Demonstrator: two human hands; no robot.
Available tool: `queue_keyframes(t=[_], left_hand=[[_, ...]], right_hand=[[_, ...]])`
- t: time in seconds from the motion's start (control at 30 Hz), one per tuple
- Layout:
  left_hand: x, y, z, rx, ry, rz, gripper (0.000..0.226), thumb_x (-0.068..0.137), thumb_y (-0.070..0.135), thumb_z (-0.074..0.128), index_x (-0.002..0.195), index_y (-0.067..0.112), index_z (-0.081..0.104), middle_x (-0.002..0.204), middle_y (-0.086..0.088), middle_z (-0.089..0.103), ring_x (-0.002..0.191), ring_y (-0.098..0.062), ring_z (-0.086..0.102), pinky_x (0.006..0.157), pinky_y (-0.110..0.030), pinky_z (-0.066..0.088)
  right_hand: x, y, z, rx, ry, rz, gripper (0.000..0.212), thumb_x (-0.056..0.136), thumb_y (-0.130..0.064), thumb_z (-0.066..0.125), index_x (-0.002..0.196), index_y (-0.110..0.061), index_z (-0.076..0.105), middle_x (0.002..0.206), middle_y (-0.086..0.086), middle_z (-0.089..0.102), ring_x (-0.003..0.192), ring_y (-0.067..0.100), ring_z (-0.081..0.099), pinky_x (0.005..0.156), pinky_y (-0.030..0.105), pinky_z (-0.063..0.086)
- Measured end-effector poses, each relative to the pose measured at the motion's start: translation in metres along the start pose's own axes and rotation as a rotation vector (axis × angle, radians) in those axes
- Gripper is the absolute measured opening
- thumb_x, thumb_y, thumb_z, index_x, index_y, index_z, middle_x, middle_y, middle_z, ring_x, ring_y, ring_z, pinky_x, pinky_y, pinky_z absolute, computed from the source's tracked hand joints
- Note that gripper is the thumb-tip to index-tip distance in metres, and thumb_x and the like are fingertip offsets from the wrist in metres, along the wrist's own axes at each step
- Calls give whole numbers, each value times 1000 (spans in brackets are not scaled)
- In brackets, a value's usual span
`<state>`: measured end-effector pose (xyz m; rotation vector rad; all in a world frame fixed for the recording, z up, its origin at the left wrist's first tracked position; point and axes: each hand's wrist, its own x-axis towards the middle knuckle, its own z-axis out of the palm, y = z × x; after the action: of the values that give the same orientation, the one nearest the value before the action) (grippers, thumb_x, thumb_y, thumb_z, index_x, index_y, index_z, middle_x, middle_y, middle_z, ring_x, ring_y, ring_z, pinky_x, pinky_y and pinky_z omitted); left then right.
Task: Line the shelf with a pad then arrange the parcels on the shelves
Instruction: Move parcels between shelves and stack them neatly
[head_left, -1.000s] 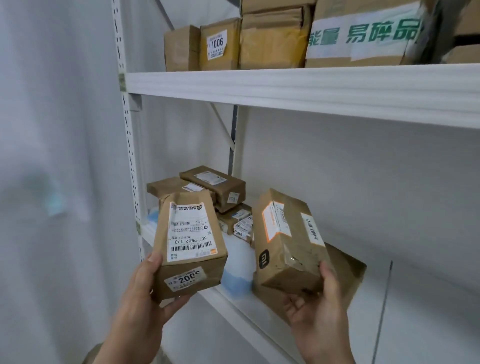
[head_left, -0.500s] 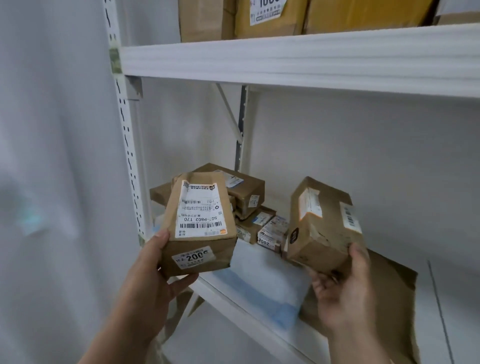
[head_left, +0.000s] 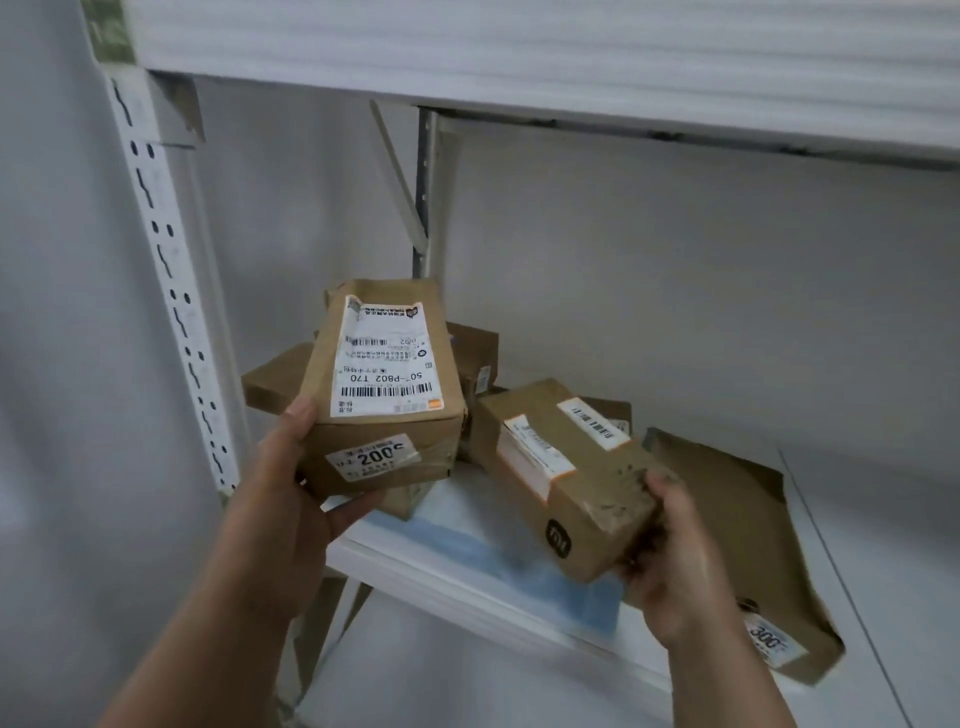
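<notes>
both parcels had been carried closer to the shelf (head_left: 467, 566) since the earlier frame. the left hand (head_left: 291, 499) was curled round the labelled parcel (head_left: 384, 400), held above the shelf edge. the right hand (head_left: 670, 561) was wrapped round the taped parcel (head_left: 566, 478), held low over the blue-white pad (head_left: 545, 571). each should be set flat on the pad, beside the stacked parcels (head_left: 478, 358) behind, not on the flat envelope (head_left: 727, 545).

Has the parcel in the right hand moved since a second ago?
Yes. The parcel in the right hand has tipped from upright to lying flatter and moved lower toward the shelf, nearer the stacked parcels behind.
</notes>
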<state>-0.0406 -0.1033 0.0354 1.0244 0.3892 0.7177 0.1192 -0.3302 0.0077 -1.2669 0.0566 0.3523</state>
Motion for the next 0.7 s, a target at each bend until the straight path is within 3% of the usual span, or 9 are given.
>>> queue_keyframes(t=[0.13, 0.27, 0.4, 0.57, 0.63, 0.7], left_hand=[[7, 2, -5, -7, -13, -5, 51, 78, 54, 56, 123, 32, 65, 118, -4, 72, 113, -28, 66, 89, -52, 54], [12, 2, -9, 1, -30, -23, 47, 78, 54, 56, 119, 34, 66, 116, -3, 73, 112, -28, 67, 91, -53, 53], [17, 2, -10, 12, -38, -15, 40, 78, 53, 56, 113, 36, 69, 113, -1, 74, 110, -26, 68, 90, -52, 54], [20, -4, -1, 26, -43, -5, 47, 78, 54, 55, 118, 34, 67, 114, -1, 74, 110, -26, 67, 92, -53, 53], [20, -5, 3, 34, -52, -4, 48, 79, 54, 55, 121, 32, 66, 114, -2, 73, 110, -27, 68, 93, -53, 52], [21, -6, 6, 47, -50, -2, 49, 80, 54, 54, 122, 30, 65, 113, -3, 74, 109, -27, 68, 92, -52, 53]], right_hand=[[11, 3, 3, -230, -33, 100, 35, 88, -45, 63, 111, -19, 67, 94, 6, 76, 90, 24, 65, 75, 36, 43], [26, 2, 11, -343, -57, 143, 36, 86, -39, 68, 112, -14, 67, 97, 12, 75, 96, 30, 68, 87, 42, 51], [35, 4, 20, -354, -65, 135, 37, 89, -44, 67, 112, -15, 66, 92, 9, 77, 90, 31, 73, 85, 46, 57], [37, 8, 20, -360, -22, 119, 37, 89, -42, 69, 114, -15, 65, 89, 8, 77, 84, 30, 74, 86, 57, 57], [33, 9, 13, -389, -113, 154, 53, 79, -33, 79, 125, -17, 57, 97, 9, 75, 83, 29, 72, 87, 53, 57], [29, 8, 7, -478, -235, 174, 92, 59, -31, 90, 137, -29, 43, 112, 4, 67, 85, 21, 66, 92, 46, 54]])
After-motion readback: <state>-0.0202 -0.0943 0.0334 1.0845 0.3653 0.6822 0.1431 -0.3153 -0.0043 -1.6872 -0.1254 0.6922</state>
